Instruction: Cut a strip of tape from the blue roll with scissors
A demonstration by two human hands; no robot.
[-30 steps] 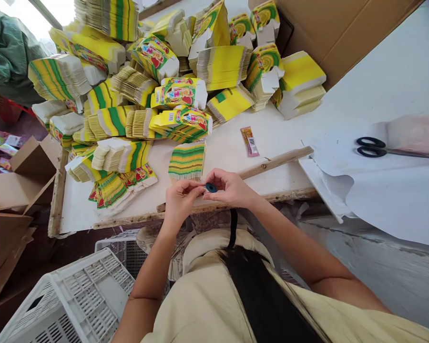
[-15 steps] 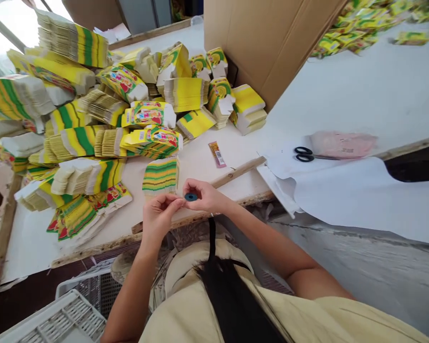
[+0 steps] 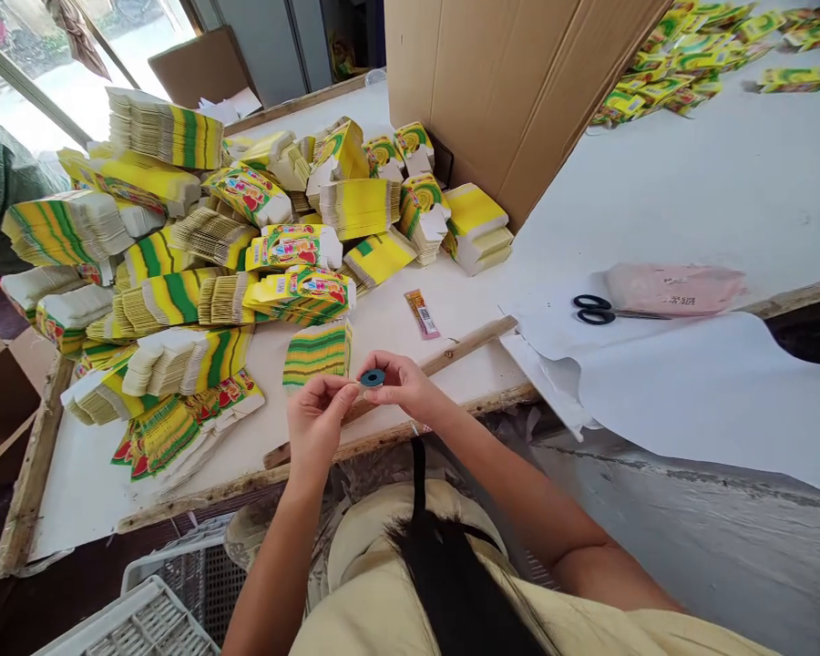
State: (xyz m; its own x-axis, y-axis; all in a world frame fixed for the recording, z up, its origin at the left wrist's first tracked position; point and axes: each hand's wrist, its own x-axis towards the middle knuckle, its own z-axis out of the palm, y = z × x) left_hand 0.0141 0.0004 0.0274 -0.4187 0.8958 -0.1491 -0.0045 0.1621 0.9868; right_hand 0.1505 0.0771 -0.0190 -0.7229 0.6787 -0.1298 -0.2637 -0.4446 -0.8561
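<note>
1. Held in the right hand [image 3: 404, 387], with thumb and forefinger nearly closed: blue ring [image 3: 373, 377], gripped by its side, above the near part of the desk [image 3: 482, 292] and taken here as the clock's centre.
2. Drawn together at thumb and forefinger in the left hand [image 3: 314, 424], right at the ring towards eight o'clock; cannot make out anything pinched between the tips, nor rule it out.
3. Running beneath both hands on the desk, from eight to two o'clock: wooden lath [image 3: 455, 353].
4. At ten o'clock, just beyond the left hand: striped stack [image 3: 318, 353].
5. At one o'clock, lying flat: small sachet [image 3: 421, 314].
6. Piled further out, from nine to one o'clock: yellow and green cartons [image 3: 293, 246], many folded flat in bundles.
7. Between two and three o'clock: scissors [image 3: 596, 317], blades along the near edge of a pink packet [image 3: 676, 290].
8. At three o'clock, hanging over the edge: white sheet [image 3: 690, 383].
9. Standing near one o'clock, behind the cartons: cardboard box [image 3: 498, 82].
10. Farthest, between one and two o'clock: heap of yellow packs [image 3: 683, 59].
11. Low down at seven o'clock: white crate [image 3: 143, 624].
</note>
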